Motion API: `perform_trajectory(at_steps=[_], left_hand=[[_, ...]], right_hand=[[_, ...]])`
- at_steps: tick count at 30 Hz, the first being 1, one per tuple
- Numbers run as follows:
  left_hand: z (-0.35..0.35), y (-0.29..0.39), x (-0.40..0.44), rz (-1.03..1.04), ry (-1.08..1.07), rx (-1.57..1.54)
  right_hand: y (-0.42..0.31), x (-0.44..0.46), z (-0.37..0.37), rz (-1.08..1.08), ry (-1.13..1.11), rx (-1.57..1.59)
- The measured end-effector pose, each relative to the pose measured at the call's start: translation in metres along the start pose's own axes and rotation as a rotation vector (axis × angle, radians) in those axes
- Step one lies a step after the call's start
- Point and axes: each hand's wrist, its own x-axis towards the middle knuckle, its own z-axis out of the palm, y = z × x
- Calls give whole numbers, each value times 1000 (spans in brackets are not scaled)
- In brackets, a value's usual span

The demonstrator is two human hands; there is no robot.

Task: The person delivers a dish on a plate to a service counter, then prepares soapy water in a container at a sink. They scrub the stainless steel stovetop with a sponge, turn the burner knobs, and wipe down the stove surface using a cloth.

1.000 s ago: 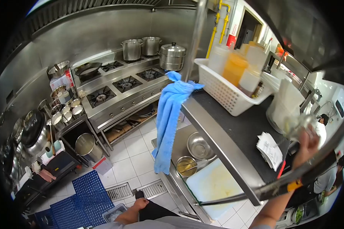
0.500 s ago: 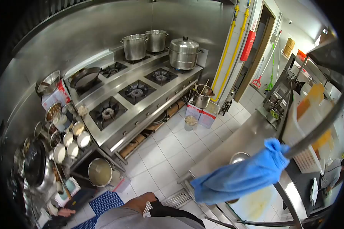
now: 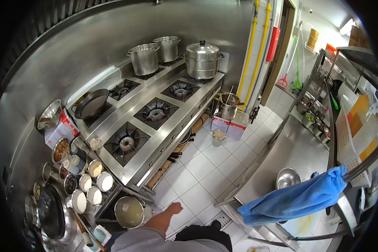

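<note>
My left hand [image 3: 175, 208] is held low over the white floor tiles at the bottom centre. Its fingers are curled together, and nothing shows in them. Nearest to it stands a metal bucket [image 3: 129, 212] of cloudy liquid, a little to the left. My right hand is out of the picture. A blue cloth [image 3: 292, 199] hangs from the metal post of the shelf at the lower right, above a cutting board [image 3: 302, 224]. Just behind the cloth a steel bowl [image 3: 287, 178] rests on the steel counter [image 3: 277, 155].
The stove [image 3: 155, 114] holds a wok [image 3: 90, 104], two tall pots and a lidded steamer [image 3: 202, 60]. Small containers of seasonings [image 3: 88, 185] crowd the left side. Boxes [image 3: 228, 127] with a pot on top stand on the floor beyond the stove. A white basket [image 3: 347, 143] of bottles sits at right.
The view has swung left toward the stove. My right hand, earlier reaching by the shelf with a clear container, has left the view. My left hand has moved forward over the tiles.
</note>
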Motion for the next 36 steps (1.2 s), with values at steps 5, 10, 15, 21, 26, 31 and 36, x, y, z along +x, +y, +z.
perform_trajectory(at_steps=[5,10,15,21,26,31,36], left_hand=[[58,12,-37,73,-65,-74],[50,18,-100,39,23,-354],[31,-44,-178,-326,311,-464],[48,-117,-251,-380,219,-137],[12,-105,-202,-861,-256,-485],[-168,14,-22,-669,-180,-601],[-299,59,172,-523,270,-1035]], right_hand=[[-228,43,254,-342,-260,-297],[-301,105,404,-454,-663,-332],[-272,176,533,-427,-686,-393],[-197,305,629,-203,-456,-486],[-129,429,655,9,-248,-575],[-75,545,635,226,130,-775],[-83,608,584,533,285,-923]])
